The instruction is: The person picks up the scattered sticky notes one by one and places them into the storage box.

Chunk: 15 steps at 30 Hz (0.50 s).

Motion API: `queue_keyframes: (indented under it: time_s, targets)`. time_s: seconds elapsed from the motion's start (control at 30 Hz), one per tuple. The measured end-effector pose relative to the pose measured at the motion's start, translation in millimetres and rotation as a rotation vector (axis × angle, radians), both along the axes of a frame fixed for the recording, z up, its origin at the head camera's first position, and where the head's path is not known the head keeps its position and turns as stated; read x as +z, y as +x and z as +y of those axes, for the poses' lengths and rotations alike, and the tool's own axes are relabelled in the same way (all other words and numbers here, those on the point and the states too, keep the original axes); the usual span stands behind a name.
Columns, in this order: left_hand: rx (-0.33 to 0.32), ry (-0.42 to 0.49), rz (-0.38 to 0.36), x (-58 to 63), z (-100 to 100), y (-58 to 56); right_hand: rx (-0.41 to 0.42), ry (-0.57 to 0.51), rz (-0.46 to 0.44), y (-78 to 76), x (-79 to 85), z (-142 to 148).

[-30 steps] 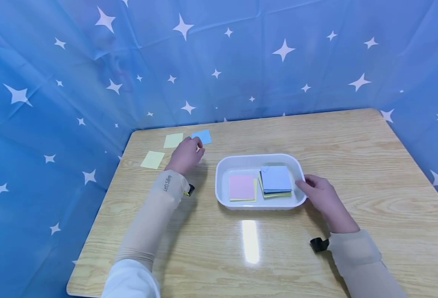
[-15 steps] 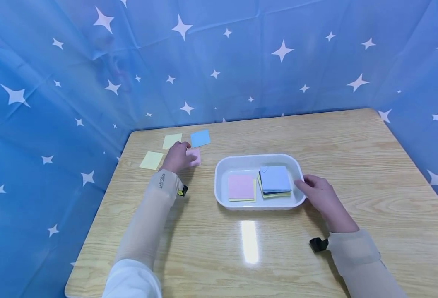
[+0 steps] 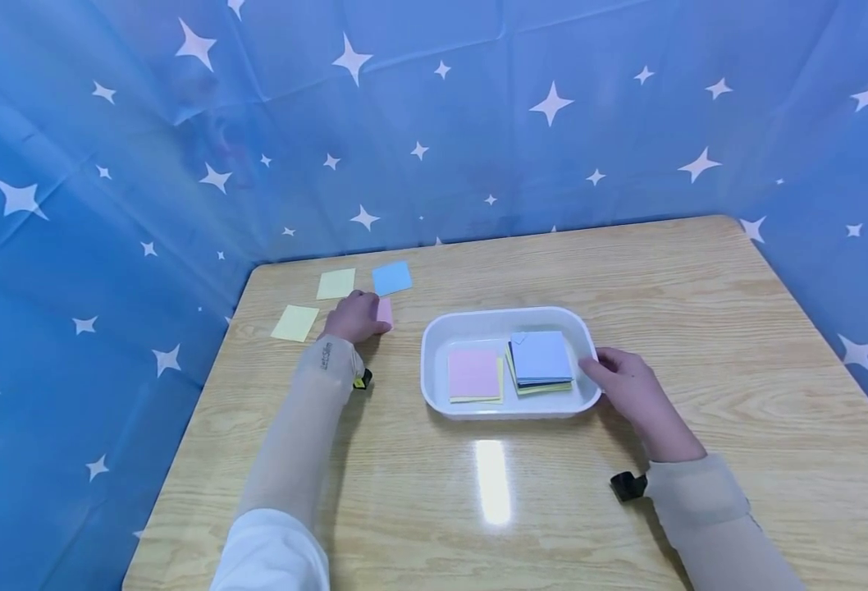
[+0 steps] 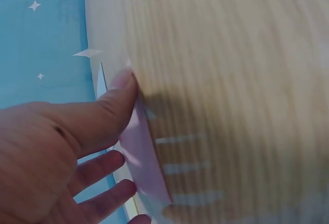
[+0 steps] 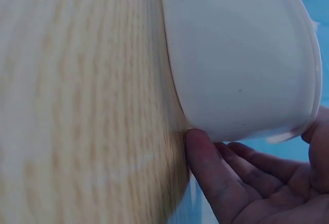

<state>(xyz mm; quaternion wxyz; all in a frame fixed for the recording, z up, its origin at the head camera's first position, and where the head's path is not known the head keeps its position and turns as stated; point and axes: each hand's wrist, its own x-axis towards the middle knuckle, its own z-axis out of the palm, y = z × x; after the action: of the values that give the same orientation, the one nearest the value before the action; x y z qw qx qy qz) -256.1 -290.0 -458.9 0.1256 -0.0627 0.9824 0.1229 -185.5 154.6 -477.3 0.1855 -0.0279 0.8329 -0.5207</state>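
In the head view, a pink sticky note (image 3: 385, 314) lies on the table at the far left, partly hidden by my left hand (image 3: 354, 316). The left wrist view shows the thumb (image 4: 122, 82) touching this note's edge, with the other fingers loosely spread beside it. At its right end, a white plastic tray (image 3: 434, 394) is held by my right hand (image 3: 626, 386), thumb at the rim and fingers against the outer wall. Inside the tray are a pink-topped stack of notes (image 3: 474, 374) and a taller blue-topped stack (image 3: 539, 356).
Two pale yellow notes (image 3: 336, 283) (image 3: 295, 322) and a blue note (image 3: 392, 277) lie flat around the left hand. A blue star-printed curtain (image 3: 434, 123) hangs behind the wooden table (image 3: 700, 287) and along its left side.
My left hand has shifted left and slightly down, uncovering the pink note beside it on the table. The right hand keeps its hold on the tray.
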Motion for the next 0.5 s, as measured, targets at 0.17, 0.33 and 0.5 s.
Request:
queue_keyframes:
  time_s: [0.17,0.33,0.5]
  targets:
    - [0.036,-0.004,0.012,1.7,-1.3,-4.2,-0.002,0.011,-0.001,0.1,1.2,0.4]
    - [0.103,0.042,-0.020,2.3,-5.4,-5.0,0.000,0.013,-0.010,0.1,-0.1,0.4]
    - [0.137,0.076,-0.027,3.5,-8.5,-5.2,0.001,0.002,-0.023,0.5,0.4,0.7]
